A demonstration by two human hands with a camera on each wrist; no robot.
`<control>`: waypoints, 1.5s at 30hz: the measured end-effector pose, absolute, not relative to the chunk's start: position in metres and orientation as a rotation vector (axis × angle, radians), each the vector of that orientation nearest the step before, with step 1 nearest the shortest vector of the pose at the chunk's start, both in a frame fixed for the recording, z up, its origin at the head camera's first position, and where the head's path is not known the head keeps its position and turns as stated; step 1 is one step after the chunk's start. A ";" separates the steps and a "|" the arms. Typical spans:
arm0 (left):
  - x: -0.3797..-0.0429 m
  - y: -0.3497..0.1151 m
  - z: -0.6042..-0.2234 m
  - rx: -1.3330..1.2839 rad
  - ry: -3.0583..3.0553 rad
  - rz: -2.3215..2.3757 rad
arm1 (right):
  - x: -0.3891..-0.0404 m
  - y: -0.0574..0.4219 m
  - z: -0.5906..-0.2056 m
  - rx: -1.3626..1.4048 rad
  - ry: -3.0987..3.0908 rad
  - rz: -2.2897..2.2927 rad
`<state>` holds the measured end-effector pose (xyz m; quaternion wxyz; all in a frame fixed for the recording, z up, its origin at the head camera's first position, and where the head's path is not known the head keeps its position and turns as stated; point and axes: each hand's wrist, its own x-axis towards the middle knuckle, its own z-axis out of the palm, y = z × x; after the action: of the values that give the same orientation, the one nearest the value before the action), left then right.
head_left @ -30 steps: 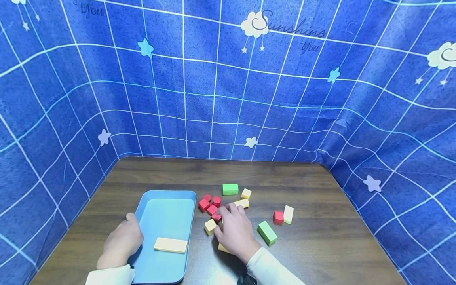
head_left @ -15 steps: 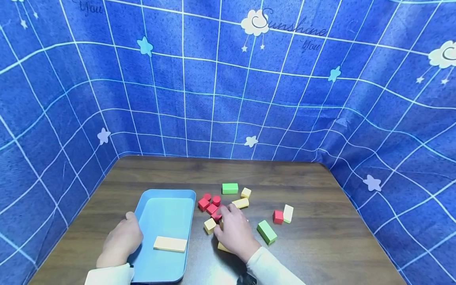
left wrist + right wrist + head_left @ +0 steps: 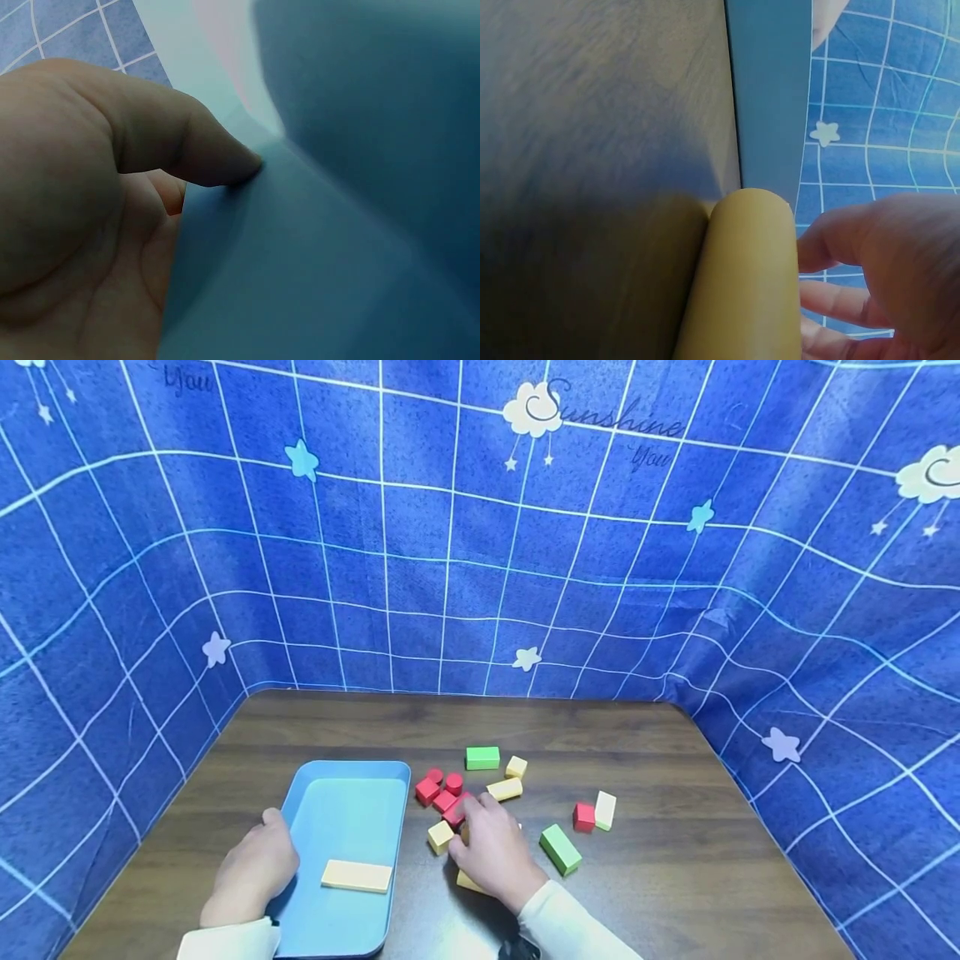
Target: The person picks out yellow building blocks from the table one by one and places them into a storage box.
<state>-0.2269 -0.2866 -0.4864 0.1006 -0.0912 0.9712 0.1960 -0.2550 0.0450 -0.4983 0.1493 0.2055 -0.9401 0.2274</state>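
Observation:
My left hand (image 3: 255,864) grips the left wall of the blue tray (image 3: 402,827). In the left wrist view the thumb (image 3: 202,142) presses the wall's inner side. A cream plank (image 3: 357,876) lies in the tray. My right hand (image 3: 495,847) is low over the blocks, fingertips at a red block (image 3: 456,811) and thumb near a yellow cube (image 3: 441,837). Beneath the palm, a yellow block (image 3: 471,882) is partly hidden. The right wrist view has a yellow cylinder (image 3: 742,285) close up, with the curved fingers beyond it and gaps between them.
Several red pieces (image 3: 428,791) cluster beside the tray. Behind them are a green block (image 3: 482,758), a small yellow cube (image 3: 516,767) and a yellow cylinder (image 3: 505,789). Rightward lie another green block (image 3: 560,849), a red cube (image 3: 584,817) and a pale block (image 3: 605,810).
The red block at my right fingertips has shifted slightly toward the other red pieces and shows more of itself. My left hand and the tray stay in place.

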 end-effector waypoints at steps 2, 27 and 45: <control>-0.227 -0.287 -0.487 -0.267 2.875 0.578 | -0.255 0.045 -0.498 0.595 -2.698 0.659; -0.227 -0.287 -0.488 -0.280 2.872 0.574 | -0.252 0.045 -0.483 0.664 -2.568 0.667; -0.226 -0.287 -0.487 -0.274 2.872 0.570 | -0.246 0.027 -0.464 0.718 -2.620 0.700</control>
<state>-0.2263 -0.2870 -0.4867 0.1003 -0.0928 0.9717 0.1929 -0.2462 0.0272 -0.4641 0.1673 0.2524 -0.9208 0.2459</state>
